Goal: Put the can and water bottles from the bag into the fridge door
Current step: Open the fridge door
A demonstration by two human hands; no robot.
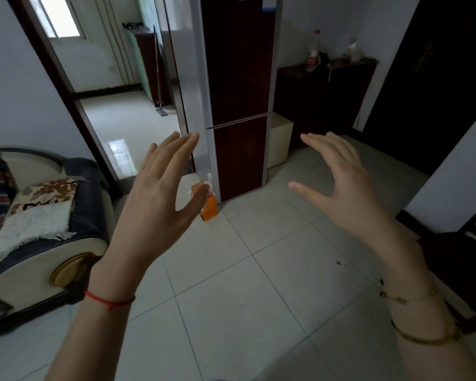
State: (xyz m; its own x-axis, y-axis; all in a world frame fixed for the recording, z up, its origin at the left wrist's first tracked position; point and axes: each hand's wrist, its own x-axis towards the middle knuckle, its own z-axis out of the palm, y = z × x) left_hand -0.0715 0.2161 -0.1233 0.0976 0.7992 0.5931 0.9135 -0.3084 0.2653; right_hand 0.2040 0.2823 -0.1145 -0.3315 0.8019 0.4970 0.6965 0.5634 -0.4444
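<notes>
Now, left hand (154, 193) and right hand (341, 182) are up before the shut fridge (239, 105), holding nothing.
Fingers (187, 144) on both are spread and relaxed, hovering over the tiled floor (259, 270). The orange bag (210, 209) stands on that floor just beside the fridge's bottom left corner, partly behind the left thumb; something white pokes from its top. A sofa (39, 215) sits left.

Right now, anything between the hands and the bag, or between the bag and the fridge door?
Only bare floor tiles lie between the left hand, the right hand and the orange bag, which stands by the fridge. But both fridge doors are shut, so the door shelves cannot be reached yet.
</notes>
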